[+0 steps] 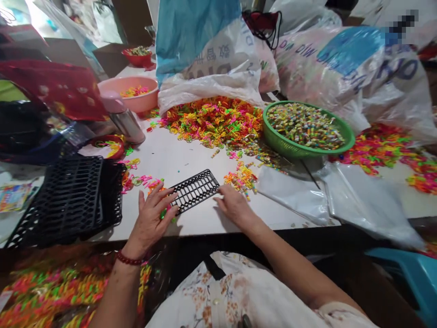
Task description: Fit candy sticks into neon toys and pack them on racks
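Note:
A small black plastic lattice rack (196, 190) lies at a slant on the white table in front of me. At its left end is my left hand (153, 216), its fingers stretched apart and the tips over the rack's edge. Green and pink plastic pieces (166, 212) show partly under that hand. My right hand (235, 205) is curled at the rack's right corner, fingertips against it and the thumb a little lower. Small yellow, pink and orange plastic pieces (241, 177) lie beside the right hand. More pink and yellow pieces (145, 182) lie beyond the left.
Stacked black racks (73, 196) stand at left. A large heap of colourful pieces (215, 120) spills from a white sack (211, 54). A green basket (283, 141) holds small beaded pieces. Clear plastic bags (293, 193) lie at right. A flask (128, 123) and pink basin (150, 98) stand behind.

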The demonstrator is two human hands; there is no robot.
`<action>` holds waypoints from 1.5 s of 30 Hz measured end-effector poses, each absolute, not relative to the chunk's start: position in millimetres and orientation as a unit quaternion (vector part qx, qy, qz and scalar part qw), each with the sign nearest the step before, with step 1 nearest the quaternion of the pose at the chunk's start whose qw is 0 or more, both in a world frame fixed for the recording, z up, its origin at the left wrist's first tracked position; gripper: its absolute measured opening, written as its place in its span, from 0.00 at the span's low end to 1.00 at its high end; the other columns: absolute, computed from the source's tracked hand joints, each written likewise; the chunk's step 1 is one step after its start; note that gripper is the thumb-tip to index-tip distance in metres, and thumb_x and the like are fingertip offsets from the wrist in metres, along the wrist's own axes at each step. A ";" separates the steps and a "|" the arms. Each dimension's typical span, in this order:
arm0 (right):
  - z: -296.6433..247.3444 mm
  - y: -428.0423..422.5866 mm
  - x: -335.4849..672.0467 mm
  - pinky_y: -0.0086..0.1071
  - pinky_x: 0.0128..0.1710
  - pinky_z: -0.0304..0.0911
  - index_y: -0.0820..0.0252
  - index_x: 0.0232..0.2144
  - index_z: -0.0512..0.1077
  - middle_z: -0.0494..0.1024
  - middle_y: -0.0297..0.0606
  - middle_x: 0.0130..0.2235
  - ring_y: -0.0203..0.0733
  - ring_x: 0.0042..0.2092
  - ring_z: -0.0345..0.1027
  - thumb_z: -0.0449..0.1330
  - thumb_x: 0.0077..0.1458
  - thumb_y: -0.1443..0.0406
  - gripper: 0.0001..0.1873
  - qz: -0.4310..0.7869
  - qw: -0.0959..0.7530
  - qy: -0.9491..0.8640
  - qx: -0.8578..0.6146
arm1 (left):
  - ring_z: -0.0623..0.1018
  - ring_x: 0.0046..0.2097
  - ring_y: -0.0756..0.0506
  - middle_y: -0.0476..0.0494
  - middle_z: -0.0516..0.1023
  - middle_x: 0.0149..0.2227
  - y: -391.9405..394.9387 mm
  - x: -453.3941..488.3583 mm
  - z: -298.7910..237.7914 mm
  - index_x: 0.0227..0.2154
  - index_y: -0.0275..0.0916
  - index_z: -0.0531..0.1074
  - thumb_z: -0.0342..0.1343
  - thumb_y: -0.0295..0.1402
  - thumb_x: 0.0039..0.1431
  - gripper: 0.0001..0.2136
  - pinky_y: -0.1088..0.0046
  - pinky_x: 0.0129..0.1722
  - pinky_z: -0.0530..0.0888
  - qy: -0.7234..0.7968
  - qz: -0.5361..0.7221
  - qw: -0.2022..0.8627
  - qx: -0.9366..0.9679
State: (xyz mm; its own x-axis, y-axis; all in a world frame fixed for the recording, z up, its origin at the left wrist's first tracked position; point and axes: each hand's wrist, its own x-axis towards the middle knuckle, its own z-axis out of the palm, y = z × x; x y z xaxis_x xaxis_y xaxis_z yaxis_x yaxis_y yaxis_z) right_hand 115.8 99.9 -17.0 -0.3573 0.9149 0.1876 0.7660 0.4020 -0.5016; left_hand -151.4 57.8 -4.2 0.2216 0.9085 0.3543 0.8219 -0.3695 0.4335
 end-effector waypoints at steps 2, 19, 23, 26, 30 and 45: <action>-16.8 99.7 152.2 0.35 0.42 0.62 0.63 0.41 0.67 0.71 0.46 0.42 0.46 0.43 0.67 0.58 0.59 0.66 0.08 0.089 0.171 -0.769 -0.610 | 0.61 0.65 0.38 0.43 0.72 0.56 54.1 -151.0 -0.9 0.50 0.48 0.70 0.49 0.38 0.64 0.14 0.41 0.64 0.36 0.555 0.279 0.078 0.780; -12.9 143.5 148.5 0.35 0.40 0.61 0.63 0.36 0.74 0.70 0.48 0.41 0.47 0.41 0.67 0.54 0.63 0.61 0.12 0.019 0.066 -0.789 -0.610 | 0.48 0.69 0.34 0.31 0.54 0.67 77.3 -142.5 -9.8 0.66 0.42 0.50 0.43 0.43 0.66 0.28 0.38 0.63 0.46 0.661 0.263 0.024 0.703; -17.1 152.7 143.8 0.35 0.34 0.59 0.63 0.36 0.73 0.71 0.50 0.41 0.47 0.38 0.68 0.50 0.64 0.65 0.13 0.016 0.038 -0.780 -0.625 | 0.48 0.69 0.36 0.32 0.52 0.68 76.2 -143.4 -5.2 0.65 0.43 0.52 0.41 0.42 0.67 0.25 0.39 0.63 0.43 0.649 0.273 0.027 0.710; -10.0 157.3 140.0 0.35 0.34 0.58 0.64 0.40 0.71 0.73 0.50 0.40 0.47 0.38 0.69 0.48 0.64 0.67 0.12 0.025 0.089 -0.753 -0.651 | 0.47 0.70 0.39 0.34 0.53 0.68 77.8 -146.6 -1.7 0.64 0.41 0.55 0.38 0.40 0.69 0.23 0.43 0.65 0.42 0.634 0.280 0.042 0.720; -6.5 164.3 110.5 0.33 0.34 0.60 0.61 0.42 0.70 0.76 0.41 0.35 0.42 0.34 0.68 0.55 0.59 0.62 0.11 0.219 0.253 -0.709 -0.620 | 0.48 0.70 0.42 0.34 0.54 0.67 79.2 -149.3 0.6 0.65 0.38 0.52 0.32 0.40 0.70 0.25 0.48 0.66 0.43 0.632 0.286 0.093 0.714; -36.6 165.5 -15.4 0.27 0.36 0.59 0.57 0.35 0.72 0.77 0.32 0.32 0.37 0.34 0.68 0.54 0.57 0.69 0.07 0.415 0.252 -0.790 -0.375 | 0.45 0.70 0.45 0.36 0.48 0.69 76.0 -147.9 3.3 0.68 0.40 0.40 0.30 0.39 0.70 0.26 0.50 0.67 0.39 0.636 0.290 0.134 0.702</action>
State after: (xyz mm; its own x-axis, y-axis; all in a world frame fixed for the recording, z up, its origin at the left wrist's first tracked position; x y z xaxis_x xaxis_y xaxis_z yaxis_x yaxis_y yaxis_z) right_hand -15.4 165.5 -36.6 -0.5927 0.8007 0.0869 0.3834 0.3753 -0.8439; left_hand -147.9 76.0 3.3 0.0225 0.9713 0.2367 0.8152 -0.1548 0.5581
